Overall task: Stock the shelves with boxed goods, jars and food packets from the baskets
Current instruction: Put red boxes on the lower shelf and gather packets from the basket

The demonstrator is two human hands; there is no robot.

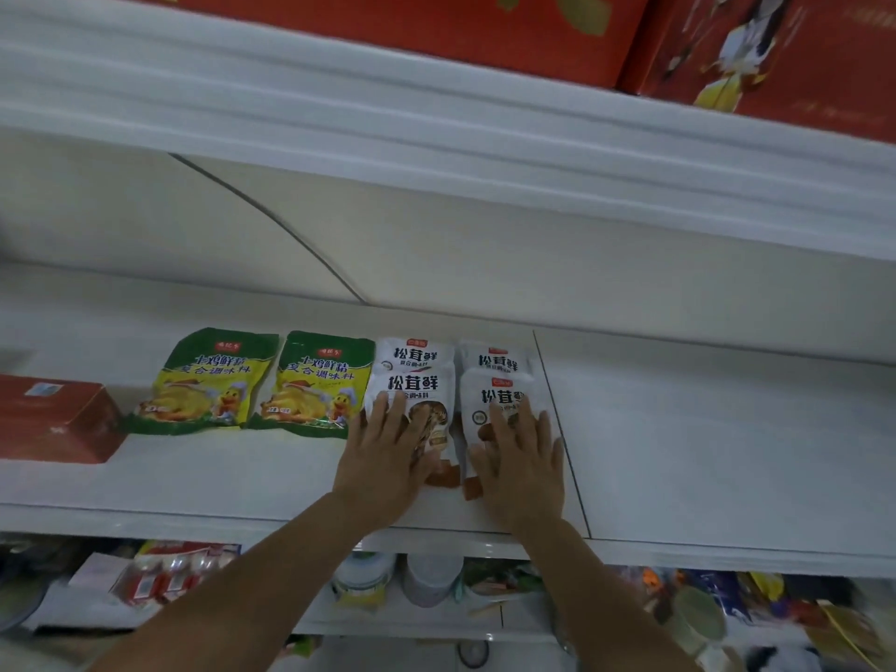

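Seasoning packets [412, 395] being squared up on the shelf [703, 453]

Four white packets lay in two short overlapping columns near the shelf's front edge. They sat just right of two green-and-yellow chicken-seasoning packets [213, 380] and a red box [53, 419]. The left hand [383, 458] rested flat on the left front packet, fingers straight and spread. The right hand [521, 463] lay likewise on the right front one, fingers straight and slightly apart. Neither pinched anything. The step looked like aligning this pair, with stocking only partly done, since bare shelf lay to the right. Next, the hands would need to lift off without dragging the slippery packets, then fetch more goods.
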